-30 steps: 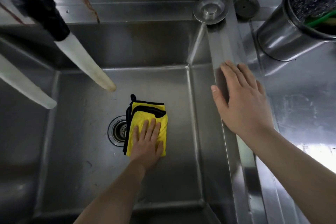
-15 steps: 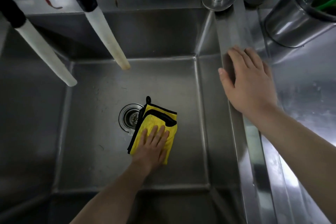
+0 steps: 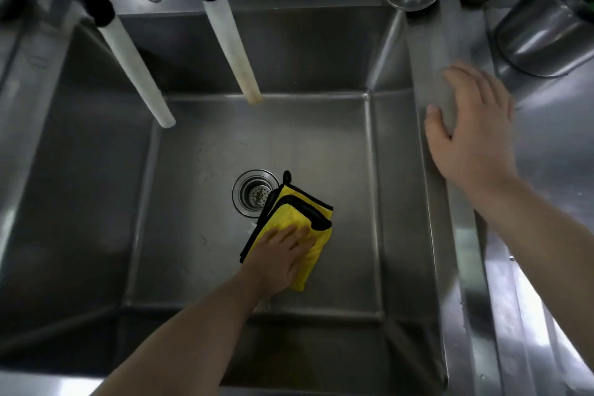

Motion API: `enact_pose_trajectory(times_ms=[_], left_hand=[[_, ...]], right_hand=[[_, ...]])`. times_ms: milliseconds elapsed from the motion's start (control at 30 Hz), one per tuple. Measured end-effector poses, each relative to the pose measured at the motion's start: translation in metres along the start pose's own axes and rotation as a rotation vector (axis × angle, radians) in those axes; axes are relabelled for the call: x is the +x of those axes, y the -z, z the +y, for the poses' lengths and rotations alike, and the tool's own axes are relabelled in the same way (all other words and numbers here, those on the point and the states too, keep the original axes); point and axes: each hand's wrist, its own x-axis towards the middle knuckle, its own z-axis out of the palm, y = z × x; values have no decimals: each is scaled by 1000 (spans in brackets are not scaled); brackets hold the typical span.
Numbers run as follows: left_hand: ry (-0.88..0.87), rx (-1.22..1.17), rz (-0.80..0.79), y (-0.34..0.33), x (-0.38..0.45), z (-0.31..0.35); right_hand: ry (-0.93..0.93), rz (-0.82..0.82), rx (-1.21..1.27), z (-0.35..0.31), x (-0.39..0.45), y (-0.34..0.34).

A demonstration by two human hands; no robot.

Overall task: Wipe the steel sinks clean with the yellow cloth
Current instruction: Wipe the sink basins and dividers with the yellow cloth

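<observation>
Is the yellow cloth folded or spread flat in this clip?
Folded. The yellow cloth shows stacked layers with two black-trimmed edges overlapping near its top, and the left hand presses flat on it on the sink floor.

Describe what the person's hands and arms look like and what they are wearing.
Both forearms are bare as far as the frame shows, with no sleeves visible. The left hand and right hand wear no gloves, and no rings, watch or bracelet show.

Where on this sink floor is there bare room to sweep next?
Bare steel lies between the round drain and the left wall, and behind it under the two white spouts. Crowded: drain's right edge, where the left hand presses the folded yellow cloth.
</observation>
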Motion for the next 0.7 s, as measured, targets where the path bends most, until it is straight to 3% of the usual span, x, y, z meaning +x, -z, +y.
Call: enact_pose_trajectory(times_ms=[133, 333, 567, 700], left_hand=[[-27, -57, -89, 7, -9, 2], [-13, -134, -253, 20, -11, 3], [98, -418, -352, 50, -7, -2], [282, -476, -378, 62, -35, -26]], right_hand=[[71, 71, 72, 2, -4, 4], [183, -1, 39, -14, -7, 5], [295, -251, 115, -71, -40, -33], [360, -443, 96, -87, -67, -67]])
